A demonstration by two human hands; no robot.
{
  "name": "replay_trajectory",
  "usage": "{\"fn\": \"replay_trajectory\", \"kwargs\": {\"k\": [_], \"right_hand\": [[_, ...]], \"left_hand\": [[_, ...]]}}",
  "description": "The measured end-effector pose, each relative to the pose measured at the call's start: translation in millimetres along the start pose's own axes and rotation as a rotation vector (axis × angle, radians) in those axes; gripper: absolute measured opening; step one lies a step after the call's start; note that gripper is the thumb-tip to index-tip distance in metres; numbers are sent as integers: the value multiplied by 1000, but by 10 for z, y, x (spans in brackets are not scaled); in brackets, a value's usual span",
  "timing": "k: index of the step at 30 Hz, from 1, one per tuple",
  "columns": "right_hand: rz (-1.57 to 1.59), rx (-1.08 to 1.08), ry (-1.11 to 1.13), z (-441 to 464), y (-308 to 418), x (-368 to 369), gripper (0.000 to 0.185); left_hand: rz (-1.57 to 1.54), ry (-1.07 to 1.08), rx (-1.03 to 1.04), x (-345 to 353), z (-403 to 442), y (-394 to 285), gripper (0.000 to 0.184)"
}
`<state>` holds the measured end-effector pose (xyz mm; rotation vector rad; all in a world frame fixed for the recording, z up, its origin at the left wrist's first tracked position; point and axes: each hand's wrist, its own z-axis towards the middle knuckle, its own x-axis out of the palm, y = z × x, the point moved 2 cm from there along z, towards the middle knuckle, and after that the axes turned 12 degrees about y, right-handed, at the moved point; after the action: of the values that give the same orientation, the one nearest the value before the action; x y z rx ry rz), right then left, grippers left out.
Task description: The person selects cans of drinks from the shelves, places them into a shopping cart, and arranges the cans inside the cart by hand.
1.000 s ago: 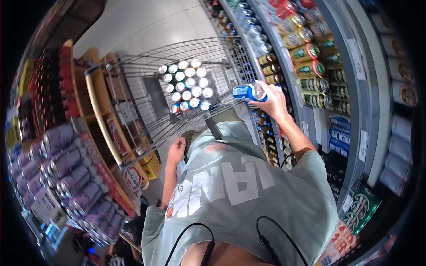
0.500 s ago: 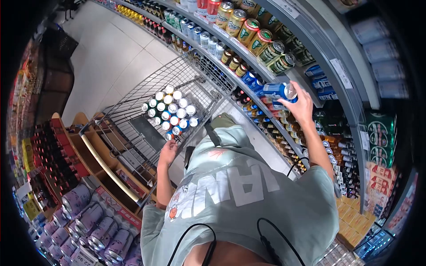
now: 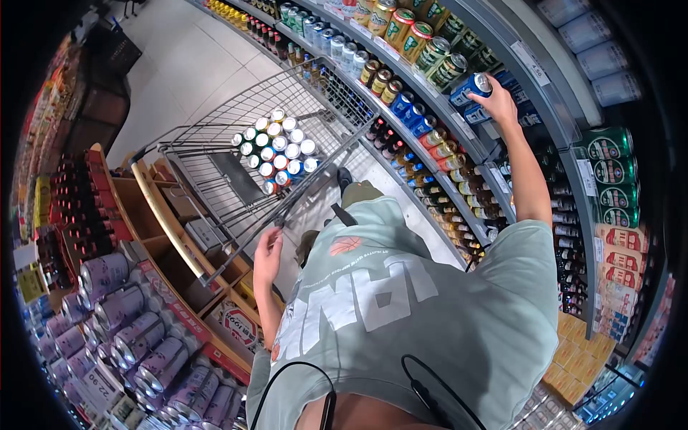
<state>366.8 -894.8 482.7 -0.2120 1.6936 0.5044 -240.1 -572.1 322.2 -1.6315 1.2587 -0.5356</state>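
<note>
Holds 1 blue can (image 3: 467, 91) in right hand (image 3: 502, 106), with thumb and fingers clamped round its silver-topped end. Lies tilted at front of shelf (image 3: 483, 145), just above other blue goods (image 3: 475, 115); cannot tell whether touching them. Hangs left hand (image 3: 268, 256) beside cart (image 3: 240, 178), with fingers loosely bent and free of any item; cannot tell whether touching the frame. Carries in cart about 20 drink cans (image 3: 279, 143), clustered with tops up, next to black flap. Includes, left of blue can on shelf, red-rimmed cans (image 3: 415, 41) and green cans (image 3: 447, 70). Shows purple cans (image 3: 140, 334) at lower left, with price card (image 3: 101, 388) marked 22.90. Shows green packs (image 3: 608, 176) at far right.
</note>
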Motion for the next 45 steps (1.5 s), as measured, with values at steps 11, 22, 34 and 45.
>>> {"fn": "replay_trajectory", "kwargs": {"k": [11,22,34,45], "right_hand": [[184,-100,33,385,-146,266,66],[86,-88,51,595,-350,431,81],[45,-178,-160,227,49,188,66],[711,-540,639,-83,2543,2445,23]], "left_hand": [[82,-173,-46,354,-160,16,32],[314,-65,31,1225,864,-994,30],[369,162,50,1013,1714,-1000,30],[1042,107,-124,188,2965,545,48]]}}
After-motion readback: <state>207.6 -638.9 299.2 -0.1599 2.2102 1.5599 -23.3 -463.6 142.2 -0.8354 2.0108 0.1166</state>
